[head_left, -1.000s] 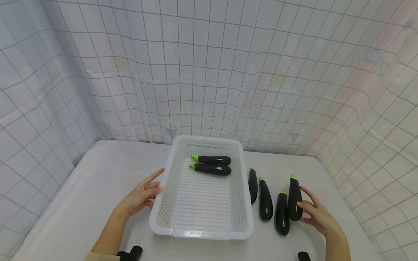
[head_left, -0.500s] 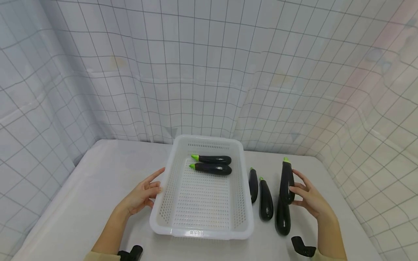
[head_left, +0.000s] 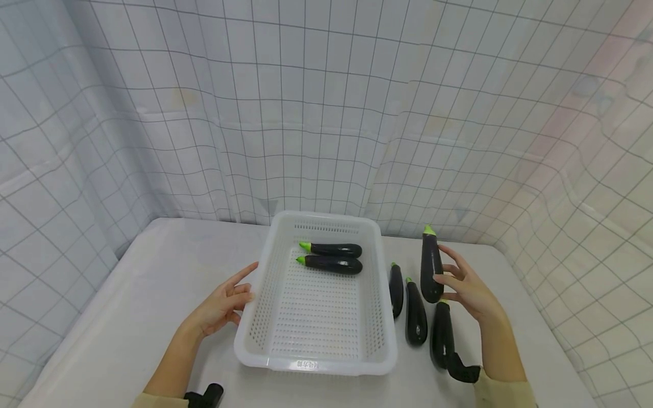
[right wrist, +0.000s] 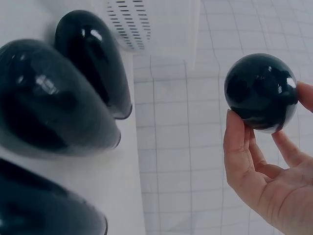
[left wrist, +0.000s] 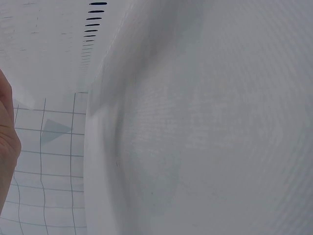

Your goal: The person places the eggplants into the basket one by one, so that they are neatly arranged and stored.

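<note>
My right hand [head_left: 466,286] pinches a dark, glossy eggplant [head_left: 431,266] with a green stem end, stem pointing away from me. In the right wrist view its rounded end [right wrist: 261,93] shows between thumb and fingers, raised off the table. My left hand [head_left: 221,309] holds the left rim of a white perforated plastic basket [head_left: 326,367], thumb at the edge and index finger stretched along the side. Inside the basket, near its far end, two eggplants [head_left: 334,264] lie crosswise, stems to the left. Only a strip of the left hand [left wrist: 6,137] shows in the left wrist view.
Right of the basket, three more eggplants lie on the white table [head_left: 153,283]: one close by the wall [head_left: 395,290], one beside it [head_left: 415,314], another [head_left: 441,334] near my right wrist. A white grid-patterned curtain [head_left: 326,113] surrounds the table's back and sides.
My right hand has lifted the rightmost eggplant and carried it left and away from me, past the neighbouring eggplant. The left hand and the basket have stayed in place.
</note>
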`<state>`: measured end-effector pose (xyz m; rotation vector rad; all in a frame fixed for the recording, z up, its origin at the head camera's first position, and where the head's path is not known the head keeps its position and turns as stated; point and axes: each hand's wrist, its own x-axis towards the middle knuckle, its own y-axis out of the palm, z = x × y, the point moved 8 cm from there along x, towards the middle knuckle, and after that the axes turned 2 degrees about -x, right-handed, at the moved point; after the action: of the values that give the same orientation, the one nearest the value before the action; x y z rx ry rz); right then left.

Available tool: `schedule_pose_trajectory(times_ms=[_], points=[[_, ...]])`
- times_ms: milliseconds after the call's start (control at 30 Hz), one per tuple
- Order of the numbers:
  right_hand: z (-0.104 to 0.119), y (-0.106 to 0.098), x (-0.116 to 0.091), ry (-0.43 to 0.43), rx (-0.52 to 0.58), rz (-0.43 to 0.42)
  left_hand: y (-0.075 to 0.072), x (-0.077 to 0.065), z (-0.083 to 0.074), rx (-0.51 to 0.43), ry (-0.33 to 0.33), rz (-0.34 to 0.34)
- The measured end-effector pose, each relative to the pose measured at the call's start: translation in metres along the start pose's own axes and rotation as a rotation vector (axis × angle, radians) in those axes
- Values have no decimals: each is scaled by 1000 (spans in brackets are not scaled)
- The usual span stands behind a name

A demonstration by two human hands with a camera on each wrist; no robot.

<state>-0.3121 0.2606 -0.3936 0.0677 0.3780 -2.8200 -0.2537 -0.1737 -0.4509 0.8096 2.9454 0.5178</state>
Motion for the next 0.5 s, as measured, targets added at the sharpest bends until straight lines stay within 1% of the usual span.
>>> schedule_pose_trajectory(times_ms=[333, 500], points=[[33, 18, 13, -113, -108, 2, -1, 0, 1, 15, -14, -18], [51, 28, 19, -180, -210, -23, 0, -1, 0, 12, -15, -18]])
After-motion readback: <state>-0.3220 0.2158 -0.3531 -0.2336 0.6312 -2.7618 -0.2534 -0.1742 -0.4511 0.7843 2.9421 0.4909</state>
